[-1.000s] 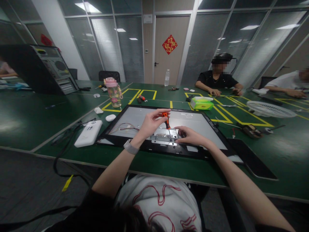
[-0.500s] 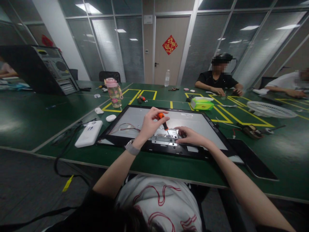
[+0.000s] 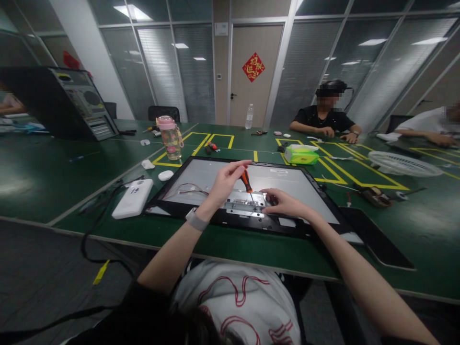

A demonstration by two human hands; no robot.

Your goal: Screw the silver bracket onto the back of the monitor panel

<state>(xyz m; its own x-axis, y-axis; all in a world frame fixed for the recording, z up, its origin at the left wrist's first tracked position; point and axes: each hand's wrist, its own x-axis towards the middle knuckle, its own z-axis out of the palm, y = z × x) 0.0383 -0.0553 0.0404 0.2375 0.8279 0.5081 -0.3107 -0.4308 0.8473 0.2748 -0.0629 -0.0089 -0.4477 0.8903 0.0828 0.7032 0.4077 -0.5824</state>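
Screwdriver in the left hand, its orange-and-black handle leaning a little to the left, its shaft reaching down to the metal bracket near the close edge of the flat panel. Half a second ago the handle leaned further and the thumb stood clear of the forefinger; now the handle is more upright and the fingers have drawn in, pinching its upper end. That looks like a fresh grip taken partway through turning, so the work at the bracket appears unfinished (the very tip is too small to tell whether it sits in a screw).

The right hand has hardly moved. Its thumb and fingers stand apart about the bracket's right end, probably steadying it, though whether they pinch it one cannot tell.

The panel lies flat on the green table, with thin wires on its left part. Just beyond its left edge is a small white case. Across the table, a co-worker's hands have shifted slightly too.
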